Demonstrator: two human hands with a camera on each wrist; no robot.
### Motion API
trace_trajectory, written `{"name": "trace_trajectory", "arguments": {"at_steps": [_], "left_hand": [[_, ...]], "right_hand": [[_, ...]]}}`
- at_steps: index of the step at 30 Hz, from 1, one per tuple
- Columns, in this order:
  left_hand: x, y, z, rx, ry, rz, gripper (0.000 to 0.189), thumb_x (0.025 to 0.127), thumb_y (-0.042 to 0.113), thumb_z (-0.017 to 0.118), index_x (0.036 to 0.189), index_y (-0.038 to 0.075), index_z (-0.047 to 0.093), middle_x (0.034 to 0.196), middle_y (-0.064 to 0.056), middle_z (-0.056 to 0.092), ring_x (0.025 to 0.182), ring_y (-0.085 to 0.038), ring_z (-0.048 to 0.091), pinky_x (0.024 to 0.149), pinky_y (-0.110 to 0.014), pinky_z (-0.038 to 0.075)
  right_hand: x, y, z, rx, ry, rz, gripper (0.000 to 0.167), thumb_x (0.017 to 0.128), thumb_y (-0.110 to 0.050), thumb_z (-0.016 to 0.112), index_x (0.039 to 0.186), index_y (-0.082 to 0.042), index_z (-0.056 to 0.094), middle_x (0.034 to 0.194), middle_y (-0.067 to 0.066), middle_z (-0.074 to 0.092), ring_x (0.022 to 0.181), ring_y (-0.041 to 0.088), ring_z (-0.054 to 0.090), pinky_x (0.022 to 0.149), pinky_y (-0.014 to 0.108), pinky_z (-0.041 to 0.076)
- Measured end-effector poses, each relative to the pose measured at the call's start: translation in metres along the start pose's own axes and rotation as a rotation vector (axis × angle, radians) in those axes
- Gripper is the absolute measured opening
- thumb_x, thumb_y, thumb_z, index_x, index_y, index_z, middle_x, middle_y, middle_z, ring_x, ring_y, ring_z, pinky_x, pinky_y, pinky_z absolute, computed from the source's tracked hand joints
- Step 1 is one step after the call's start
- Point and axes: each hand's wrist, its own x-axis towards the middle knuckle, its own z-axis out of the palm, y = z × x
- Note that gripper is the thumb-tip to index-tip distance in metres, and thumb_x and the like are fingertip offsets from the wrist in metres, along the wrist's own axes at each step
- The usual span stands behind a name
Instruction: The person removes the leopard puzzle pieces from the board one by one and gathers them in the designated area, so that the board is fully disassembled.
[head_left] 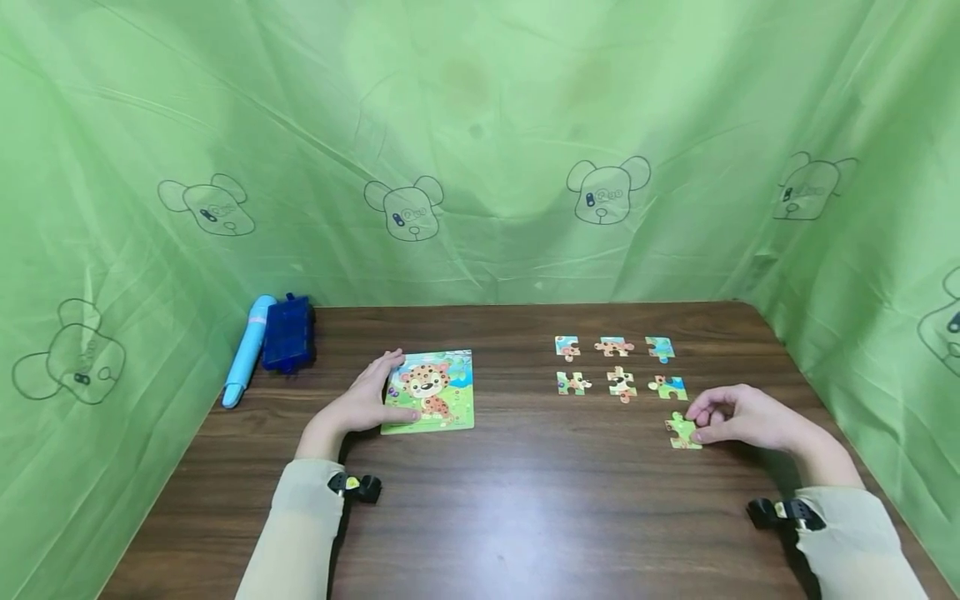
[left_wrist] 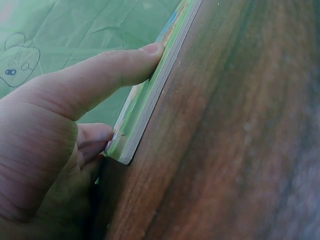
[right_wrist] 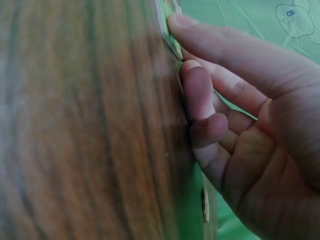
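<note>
On the left of the table lies a square puzzle board (head_left: 450,392) with a cartoon leopard picture. My left hand (head_left: 357,408) holds its left side, thumb (left_wrist: 130,67) flat on top and other fingers against the edge. At right, my right hand (head_left: 750,421) pinches a green jigsaw piece (head_left: 681,429) by its right side. The thumb (right_wrist: 210,37) presses on the piece's top, while the index finger is partly hidden beneath the thumb in the right wrist view. Above that piece, two rows of jigsaw pieces (head_left: 621,382) lie picture side up, three in each row.
A light blue pen-like stick (head_left: 250,350) and a dark blue plastic case (head_left: 288,335) lie at the table's back left. Green curtains (head_left: 487,108) with mouse-head drawings enclose the back and sides of the brown wooden table (head_left: 495,508).
</note>
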Motion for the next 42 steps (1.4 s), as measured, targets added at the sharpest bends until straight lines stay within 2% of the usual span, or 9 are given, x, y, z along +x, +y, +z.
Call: {"name": "trace_trajectory", "arguments": {"at_steps": [9, 17, 19, 22, 26, 29, 33, 37, 42], "left_hand": [[-0.007, -0.008, -0.005, 0.015, 0.013, -0.017, 0.122, 0.083, 0.058, 0.093, 0.173, 0.008, 0.028, 0.182, -0.012, 0.020, 0.168, -0.041, 0.009, 0.130, -0.070, 0.016], [-0.010, -0.003, -0.007, -0.005, 0.014, -0.014, 0.123, 0.082, 0.057, 0.093, 0.173, 0.006, 0.027, 0.182, -0.014, 0.020, 0.167, -0.044, 0.011, 0.128, -0.072, 0.017], [-0.009, -0.001, -0.006, -0.006, 0.013, -0.015, 0.123, 0.082, 0.058, 0.092, 0.173, 0.006, 0.027, 0.182, -0.014, 0.020, 0.167, -0.044, 0.011, 0.129, -0.072, 0.016], [-0.006, 0.001, -0.003, -0.006, 0.010, -0.015, 0.123, 0.082, 0.059, 0.092, 0.173, 0.006, 0.027, 0.182, -0.013, 0.019, 0.167, -0.043, 0.010, 0.129, -0.071, 0.016], [-0.003, 0.004, 0.001, -0.014, 0.000, -0.011, 0.123, 0.082, 0.059, 0.092, 0.173, 0.007, 0.028, 0.182, -0.012, 0.019, 0.167, -0.042, 0.010, 0.130, -0.070, 0.015], [-0.001, 0.004, 0.003, -0.010, -0.008, -0.013, 0.122, 0.082, 0.059, 0.092, 0.173, 0.008, 0.028, 0.182, -0.012, 0.019, 0.167, -0.043, 0.010, 0.130, -0.070, 0.015], [0.000, 0.005, 0.003, -0.005, -0.005, -0.014, 0.122, 0.082, 0.059, 0.092, 0.173, 0.010, 0.028, 0.182, -0.011, 0.020, 0.167, -0.042, 0.011, 0.130, -0.070, 0.016], [0.000, 0.006, 0.000, -0.009, 0.007, -0.007, 0.122, 0.080, 0.059, 0.093, 0.172, 0.010, 0.029, 0.182, -0.011, 0.021, 0.167, -0.040, 0.013, 0.129, -0.069, 0.018], [-0.002, 0.004, -0.003, -0.009, 0.000, -0.008, 0.120, 0.085, 0.059, 0.089, 0.174, 0.009, 0.026, 0.182, -0.012, 0.019, 0.167, -0.040, 0.014, 0.130, -0.067, 0.021]], "right_hand": [[0.012, -0.006, 0.001, 0.019, -0.043, -0.008, 0.022, 0.091, -0.009, 0.089, 0.108, -0.003, 0.075, 0.084, -0.004, 0.064, 0.076, 0.005, 0.058, 0.064, 0.023, 0.050], [0.013, -0.003, 0.001, -0.008, -0.044, -0.015, 0.024, 0.091, -0.009, 0.089, 0.110, -0.005, 0.076, 0.089, -0.003, 0.067, 0.076, 0.009, 0.060, 0.065, 0.024, 0.050], [0.012, -0.003, 0.000, -0.026, -0.029, -0.027, 0.024, 0.091, -0.008, 0.089, 0.111, -0.005, 0.076, 0.090, -0.002, 0.069, 0.077, 0.009, 0.062, 0.066, 0.024, 0.051], [0.010, -0.009, 0.000, -0.076, 0.034, -0.029, 0.022, 0.092, -0.009, 0.089, 0.111, -0.007, 0.077, 0.089, -0.002, 0.071, 0.077, 0.010, 0.064, 0.066, 0.025, 0.051], [0.016, -0.037, 0.003, -0.135, 0.150, -0.012, 0.021, 0.094, -0.017, 0.089, 0.111, -0.011, 0.078, 0.091, -0.002, 0.072, 0.080, 0.012, 0.065, 0.069, 0.026, 0.051], [0.033, -0.066, 0.013, -0.168, 0.203, -0.035, 0.021, 0.096, -0.024, 0.087, 0.113, -0.013, 0.079, 0.093, -0.002, 0.072, 0.082, 0.014, 0.065, 0.071, 0.027, 0.052], [0.071, -0.102, 0.039, -0.201, 0.200, -0.113, 0.016, 0.098, -0.027, 0.085, 0.110, -0.019, 0.079, 0.090, -0.006, 0.071, 0.080, 0.013, 0.066, 0.067, 0.028, 0.053], [0.112, -0.137, 0.078, -0.165, 0.133, -0.181, 0.013, 0.098, -0.025, 0.085, 0.108, -0.019, 0.079, 0.088, -0.008, 0.071, 0.079, 0.012, 0.066, 0.068, 0.029, 0.054], [0.155, -0.172, 0.132, -0.111, 0.038, -0.220, 0.021, 0.097, -0.026, 0.085, 0.111, -0.012, 0.079, 0.090, -0.008, 0.071, 0.080, 0.012, 0.065, 0.073, 0.030, 0.055]]}}
